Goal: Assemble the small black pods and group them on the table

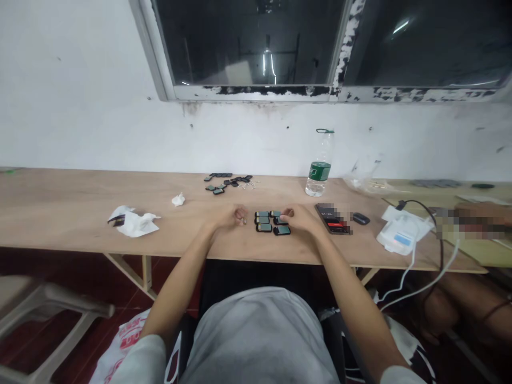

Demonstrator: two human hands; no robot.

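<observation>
Several small black modules with grey screen-like faces lie in two columns on the wooden table, among them a lower-left module (264, 228) and a lower-right module (282, 231). My right hand (296, 217) is at the right column, its thumb and fingers closed on the edge of the middle-right module (279, 221). Left of the columns, my left hand (233, 216) rests near the tabletop with its fingers curled together. A tiny light-coloured piece (245, 220) shows by its fingertips; what the fingers hold is too small to make out.
Farther back lie more black modules (218, 189) and tiny white bits (248, 185). A water bottle (319, 172) stands near the wall. On the right are a phone (333, 218), a black oval object (361, 218) and a white cabled device (398, 234). Crumpled tissue (138, 221) lies left.
</observation>
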